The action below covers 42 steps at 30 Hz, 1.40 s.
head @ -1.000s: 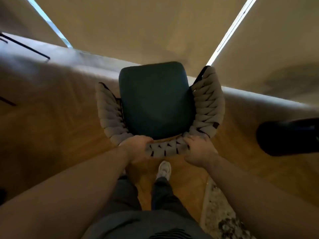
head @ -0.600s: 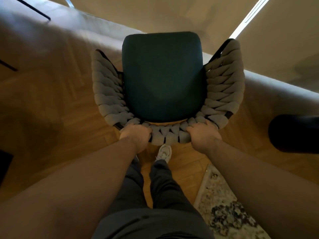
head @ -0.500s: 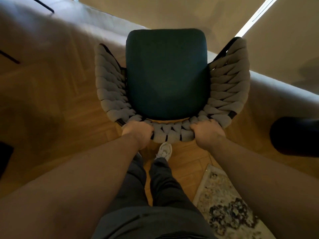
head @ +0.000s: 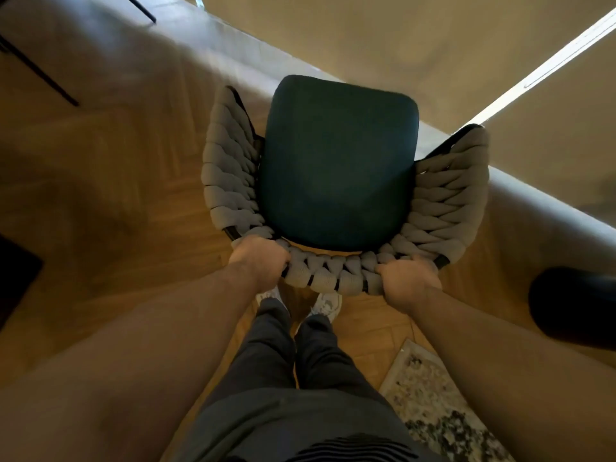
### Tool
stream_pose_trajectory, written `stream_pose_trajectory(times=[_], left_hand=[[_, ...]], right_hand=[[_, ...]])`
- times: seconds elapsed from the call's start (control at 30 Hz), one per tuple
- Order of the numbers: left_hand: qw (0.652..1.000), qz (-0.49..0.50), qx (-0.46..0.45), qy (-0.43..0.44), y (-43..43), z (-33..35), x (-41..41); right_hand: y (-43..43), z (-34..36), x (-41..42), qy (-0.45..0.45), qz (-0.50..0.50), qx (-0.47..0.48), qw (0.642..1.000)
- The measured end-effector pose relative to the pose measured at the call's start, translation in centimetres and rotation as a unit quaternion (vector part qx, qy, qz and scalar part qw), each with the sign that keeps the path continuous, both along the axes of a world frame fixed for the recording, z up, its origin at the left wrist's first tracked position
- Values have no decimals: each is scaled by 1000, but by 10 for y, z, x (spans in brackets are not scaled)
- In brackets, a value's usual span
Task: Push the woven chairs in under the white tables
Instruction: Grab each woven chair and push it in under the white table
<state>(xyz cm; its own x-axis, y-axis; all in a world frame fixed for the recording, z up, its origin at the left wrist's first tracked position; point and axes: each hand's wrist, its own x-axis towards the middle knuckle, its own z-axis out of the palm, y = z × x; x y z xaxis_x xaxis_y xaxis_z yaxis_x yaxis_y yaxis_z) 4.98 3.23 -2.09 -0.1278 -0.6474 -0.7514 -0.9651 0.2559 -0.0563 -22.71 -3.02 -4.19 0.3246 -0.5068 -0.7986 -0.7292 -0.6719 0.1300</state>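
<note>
A woven chair [head: 226,168] with thick grey braided arms and back and a dark teal seat cushion stands right below me on the wood floor. My left hand [head: 258,261] grips the left end of the woven backrest top. My right hand [head: 408,278] grips the right end of the same backrest. The seat's front edge meets the near edge of the white table [head: 433,45], which fills the top of the view. The chair's legs are hidden under the seat.
A second white table [head: 573,135] lies at the right, split from the first by a bright gap. A dark rounded object [head: 573,305] sits at the right edge. A patterned rug [head: 433,405] lies by my feet. Thin black legs [head: 40,75] stand upper left.
The chair has turned slightly, its seat now angled to the right, and it sits lower in view than half a second ago. Both hands keep their grip on the backrest.
</note>
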Motion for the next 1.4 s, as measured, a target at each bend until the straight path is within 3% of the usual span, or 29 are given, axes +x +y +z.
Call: stream_pose_trajectory(times=[0.4,0.77,1.1,1.4], left_hand=[[998,61,-35,3,12,18,111],[983,181,-13,30,51,4,172],[946,323,7,-7,45,0,198],[900,435,15,4,36,-10,231]], right_hand=[[0,19,114,-8,-15,4,1000],[-18,12,198,-19,116,25,993],[-82,-3,260,-68,220,43,972],[-128,-7,351,-6,314,21,949]])
